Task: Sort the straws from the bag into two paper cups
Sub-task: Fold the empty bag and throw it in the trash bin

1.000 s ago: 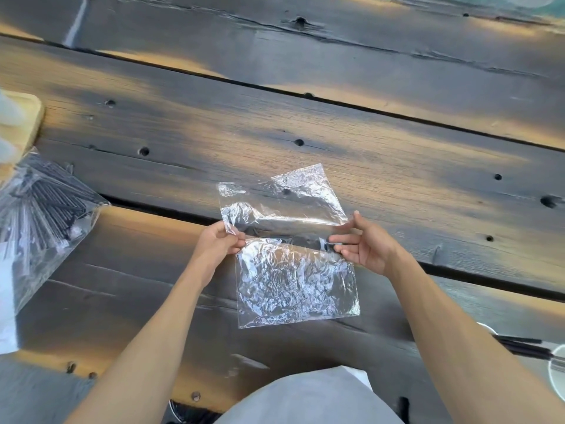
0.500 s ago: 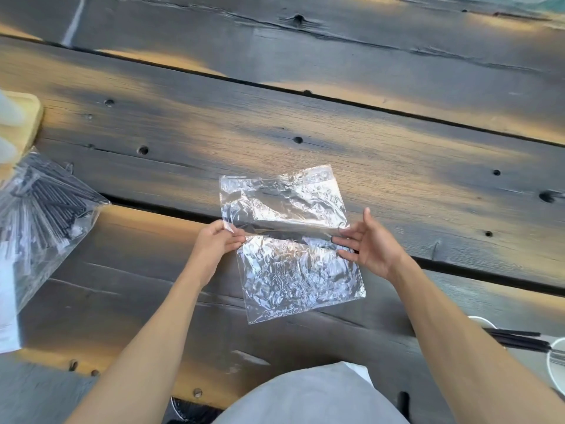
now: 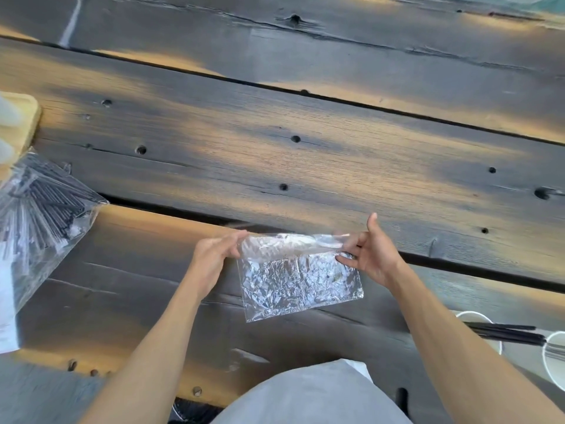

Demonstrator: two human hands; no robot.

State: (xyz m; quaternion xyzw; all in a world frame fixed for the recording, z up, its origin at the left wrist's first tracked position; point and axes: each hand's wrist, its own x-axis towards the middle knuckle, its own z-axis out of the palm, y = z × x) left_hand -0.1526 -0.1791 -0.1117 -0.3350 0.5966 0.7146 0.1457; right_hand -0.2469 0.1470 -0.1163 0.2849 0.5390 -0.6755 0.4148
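An empty crinkled clear plastic bag (image 3: 301, 284) lies on the dark wooden table, folded over along its far edge. My left hand (image 3: 214, 254) pinches the fold at its left end. At the right end my right hand (image 3: 371, 252) pinches the fold with thumb and fingers. Two white paper cups stand at the lower right: one (image 3: 472, 316) partly behind my right forearm, the other (image 3: 555, 359) cut by the frame edge. Black straws (image 3: 504, 333) lie across them. A second clear bag (image 3: 36, 215) full of black straws lies at the far left.
A light wooden board (image 3: 26, 117) sits at the left edge behind the full bag. The table (image 3: 305, 148) is made of wide dark planks with gaps and knot holes. My grey clothing fills the bottom centre.
The far half of the empty bag has been folded down toward me over the near half. Both hands moved slightly apart along the fold line.
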